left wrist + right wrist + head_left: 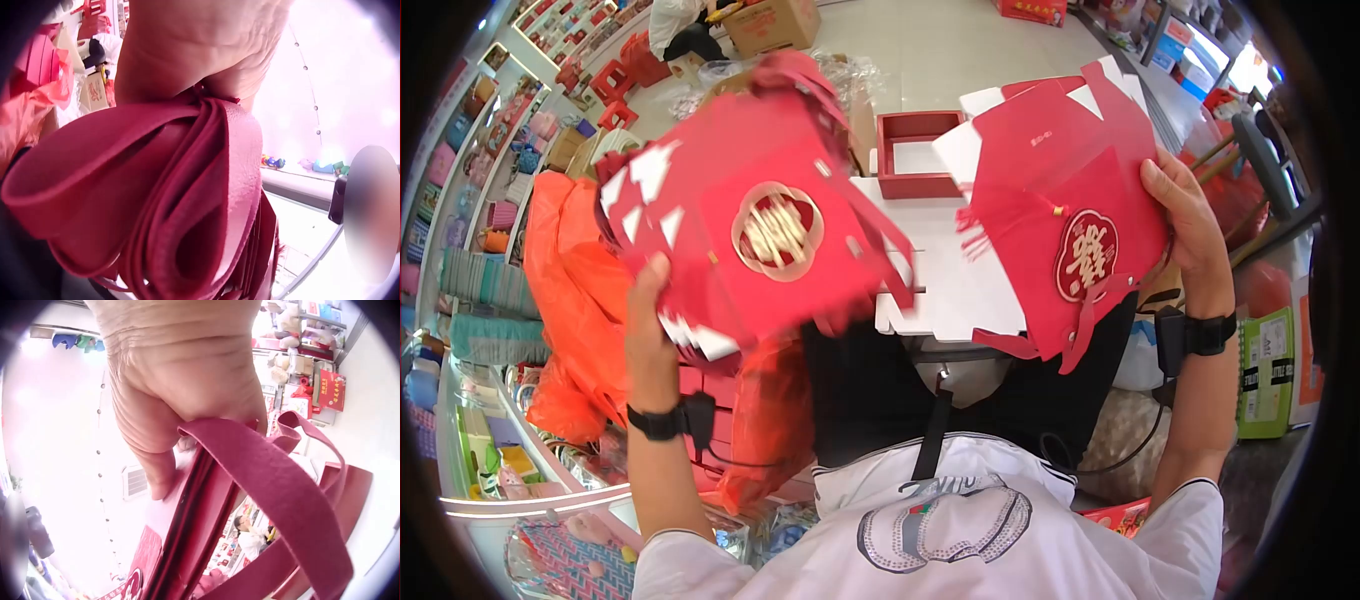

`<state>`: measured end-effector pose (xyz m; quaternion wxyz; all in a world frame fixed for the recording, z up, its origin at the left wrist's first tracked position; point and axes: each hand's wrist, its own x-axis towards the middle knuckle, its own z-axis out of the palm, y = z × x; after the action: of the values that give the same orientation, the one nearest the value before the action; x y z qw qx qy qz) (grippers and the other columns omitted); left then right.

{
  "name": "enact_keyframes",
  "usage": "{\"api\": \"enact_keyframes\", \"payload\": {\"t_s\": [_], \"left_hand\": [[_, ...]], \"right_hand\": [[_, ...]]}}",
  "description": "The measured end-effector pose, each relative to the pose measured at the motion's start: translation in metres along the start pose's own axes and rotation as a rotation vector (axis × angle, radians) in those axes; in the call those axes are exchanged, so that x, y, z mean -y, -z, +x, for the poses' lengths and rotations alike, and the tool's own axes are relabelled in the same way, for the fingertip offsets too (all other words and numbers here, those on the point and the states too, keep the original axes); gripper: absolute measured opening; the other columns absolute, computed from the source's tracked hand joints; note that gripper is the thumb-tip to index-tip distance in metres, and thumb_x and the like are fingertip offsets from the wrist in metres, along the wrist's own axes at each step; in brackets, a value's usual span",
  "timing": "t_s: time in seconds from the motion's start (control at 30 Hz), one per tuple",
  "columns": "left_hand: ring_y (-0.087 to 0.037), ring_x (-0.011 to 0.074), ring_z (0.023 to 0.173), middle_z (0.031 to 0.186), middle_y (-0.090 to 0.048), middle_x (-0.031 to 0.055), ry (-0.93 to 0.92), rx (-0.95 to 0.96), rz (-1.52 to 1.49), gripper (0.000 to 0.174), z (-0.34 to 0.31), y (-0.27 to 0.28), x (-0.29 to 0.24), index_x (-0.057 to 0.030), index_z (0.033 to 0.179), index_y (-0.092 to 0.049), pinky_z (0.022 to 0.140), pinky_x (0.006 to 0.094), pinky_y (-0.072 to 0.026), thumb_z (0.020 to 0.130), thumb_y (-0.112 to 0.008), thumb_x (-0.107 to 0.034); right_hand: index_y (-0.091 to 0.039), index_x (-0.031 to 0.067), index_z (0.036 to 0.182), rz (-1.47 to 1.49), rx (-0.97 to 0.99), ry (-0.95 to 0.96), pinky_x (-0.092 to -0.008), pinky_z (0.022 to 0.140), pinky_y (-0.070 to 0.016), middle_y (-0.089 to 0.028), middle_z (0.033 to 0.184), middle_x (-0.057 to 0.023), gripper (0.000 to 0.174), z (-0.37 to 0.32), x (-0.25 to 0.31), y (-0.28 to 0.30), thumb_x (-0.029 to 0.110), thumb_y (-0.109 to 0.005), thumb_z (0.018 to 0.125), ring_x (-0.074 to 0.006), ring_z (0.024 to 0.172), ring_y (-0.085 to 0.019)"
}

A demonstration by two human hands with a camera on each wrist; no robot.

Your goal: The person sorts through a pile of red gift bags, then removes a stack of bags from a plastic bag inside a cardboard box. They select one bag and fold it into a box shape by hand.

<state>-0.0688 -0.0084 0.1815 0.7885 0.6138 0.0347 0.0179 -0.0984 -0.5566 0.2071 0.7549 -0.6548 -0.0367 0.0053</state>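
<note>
My left hand grips a stack of flat-folded red gift boxes by one edge, thumb on top. The upper box bears a gold-rimmed round emblem, and white tabs stick out along its side; it is blurred. In the left wrist view several red strap handles hang in loops below the palm. My right hand pinches other flat-folded red gift boxes, with a gold-lettered emblem, a tassel and white tabs. A loose red strap loops below the right hand. The fingers behind both sets are mostly hidden.
Between the two sets, a dark red open box stands beyond white card sheets over the lap. Orange-red plastic bags bulge at the left, before stocked shelves. Farther off are a cardboard carton and a seated person.
</note>
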Motion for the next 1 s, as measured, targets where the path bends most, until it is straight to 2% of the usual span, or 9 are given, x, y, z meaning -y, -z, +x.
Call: {"api": "enact_keyframes", "payload": {"t_s": [0.2,0.33,0.5,0.63,0.7,0.73,0.77,0.9,1.0], "left_hand": [[-0.069,0.0248,0.115,0.128,-0.068,0.0147,-0.145,0.066,-0.208,0.04,0.164,0.026,0.004,0.0011,0.132,-0.058,0.101,0.0394,-0.0553,0.098,-0.068,-0.018],[-0.069,0.024,0.111,0.123,-0.069,0.0132,-0.168,-0.091,-0.178,0.041,0.26,0.044,0.049,0.0002,0.129,-0.06,0.098,0.0377,-0.0569,0.092,-0.075,-0.011],[-0.067,0.0259,0.115,0.128,-0.067,0.0111,-0.154,-0.059,-0.211,0.047,0.31,0.04,0.092,-0.0033,0.132,-0.059,0.101,0.0426,-0.0564,0.091,-0.077,-0.015],[-0.066,0.0288,0.117,0.131,-0.065,0.0107,-0.054,-0.044,-0.124,0.051,0.357,0.062,0.1,-0.0049,0.135,-0.057,0.101,0.0446,-0.0551,0.094,-0.075,-0.03],[-0.061,0.032,0.118,0.135,-0.061,0.0139,0.096,-0.251,0.616,0.093,0.394,0.111,0.102,0.0,0.142,-0.052,0.093,0.0518,-0.051,0.084,-0.071,-0.07],[-0.063,0.0308,0.109,0.127,-0.064,0.0177,0.02,-0.381,0.691,0.091,0.405,0.122,0.103,0.009,0.135,-0.056,0.093,0.0453,-0.0508,0.085,-0.072,-0.065],[-0.065,0.0297,0.101,0.12,-0.068,0.0216,-0.058,-0.506,0.767,0.09,0.412,0.123,0.104,0.0181,0.128,-0.059,0.092,0.0389,-0.0506,0.086,-0.074,-0.06],[-0.059,0.0214,0.117,0.129,-0.061,0.0099,0.06,-0.223,0.772,0.082,0.365,0.093,0.063,-0.0054,0.141,-0.053,0.092,0.0455,-0.0485,0.087,-0.067,-0.066],[-0.061,0.0176,0.118,0.125,-0.063,0.007,-0.044,-0.132,0.687,0.067,0.31,0.045,0.038,-0.0068,0.137,-0.055,0.092,0.0404,-0.0497,0.095,-0.065,-0.058]], "right_hand": [[-0.05,-0.0039,0.143,0.037,0.006,-0.104,-0.0292,0.098,-0.0559,-0.067,0.13,-0.0127,0.058,0.007,-0.032,-0.001,0.03,-0.069,0.1,-0.0141,0.11,-0.069],[-0.05,-0.0047,0.142,0.003,-0.006,-0.176,-0.031,0.1,-0.0535,-0.067,0.131,-0.0125,0.062,0.0,-0.044,-0.011,0.031,-0.072,0.097,-0.0162,0.115,-0.067],[-0.053,-0.0044,0.14,-0.052,-0.048,-0.263,-0.0298,0.101,-0.0514,-0.067,0.13,-0.0104,0.064,-0.008,-0.051,-0.014,0.034,-0.076,0.094,-0.015,0.114,-0.065],[-0.056,-0.0022,0.139,0.005,-0.084,-0.296,-0.03,0.1,-0.0513,-0.068,0.127,-0.0079,0.061,-0.006,-0.052,-0.028,0.032,-0.078,0.093,-0.0139,0.113,-0.065],[-0.057,-0.0017,0.138,-0.002,-0.062,-0.307,-0.0298,0.099,-0.0519,-0.069,0.125,-0.0079,0.059,-0.001,-0.058,-0.027,0.031,-0.077,0.094,-0.0135,0.113,-0.065],[-0.057,-0.0019,0.138,0.0,-0.056,-0.307,-0.0297,0.099,-0.052,-0.069,0.125,-0.0081,0.058,0.001,-0.06,-0.03,0.031,-0.076,0.094,-0.0134,0.113,-0.065],[-0.056,-0.0021,0.138,0.006,-0.055,-0.308,-0.0297,0.099,-0.0521,-0.069,0.126,-0.0083,0.058,0.002,-0.062,-0.034,0.031,-0.076,0.095,-0.0133,0.113,-0.065],[-0.055,-0.0036,0.139,0.015,-0.038,-0.283,-0.0298,0.099,-0.0527,-0.068,0.127,-0.0094,0.053,0.007,-0.066,-0.044,0.028,-0.069,0.1,-0.0135,0.112,-0.065],[-0.054,-0.0043,0.14,0.041,-0.049,-0.275,-0.0299,0.098,-0.0533,-0.067,0.128,-0.0105,0.05,0.007,-0.074,-0.048,0.027,-0.064,0.103,-0.0141,0.112,-0.066]]}}
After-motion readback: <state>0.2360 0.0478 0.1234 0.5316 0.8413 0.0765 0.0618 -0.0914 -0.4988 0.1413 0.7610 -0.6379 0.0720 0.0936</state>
